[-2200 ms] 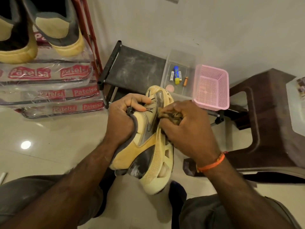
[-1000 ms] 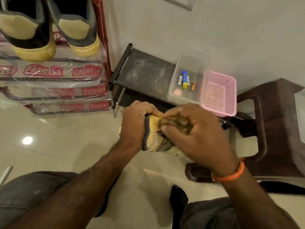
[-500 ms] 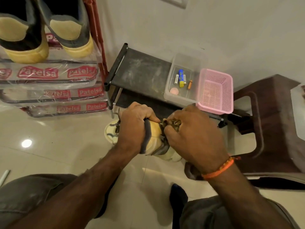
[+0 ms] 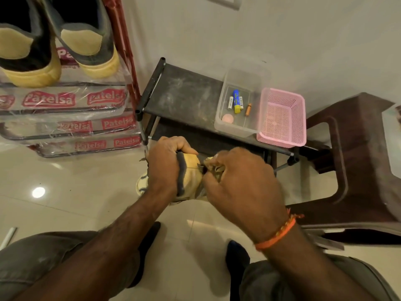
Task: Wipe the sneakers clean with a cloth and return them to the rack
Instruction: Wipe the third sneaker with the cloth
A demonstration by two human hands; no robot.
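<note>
Gripped at its dark grey collar, the yellow sneaker point(image 4: 191, 170) is held in the air between both hands, above the pale tiled floor point(image 4: 65, 192) and just in front of the low black rack point(image 4: 184, 94). Left forearm enters from the lower left; the left hand point(image 4: 165, 168) has its fingers curled over the collar edge and its thumb laid across the top. Right forearm enters from the lower right, with an orange thread band point(image 4: 280, 233) at the wrist. The right hand point(image 4: 240, 179) is knuckles-up, fingers curled round a bunched brownish cloth point(image 4: 213, 166) that is pressed against the sneaker's side. Most of the sneaker is hidden by the hands.

Upper left, a red-framed rack point(image 4: 121, 40) with plastic-wrapped shelves carries a pair of matching sneakers point(image 4: 86, 46), heels toward the camera. A dark brown stool point(image 4: 358, 159) stands at right. On the low black rack sit a clear plastic container point(image 4: 234, 129) holding small items and, just beside it, a pink mesh basket point(image 4: 282, 140).
</note>
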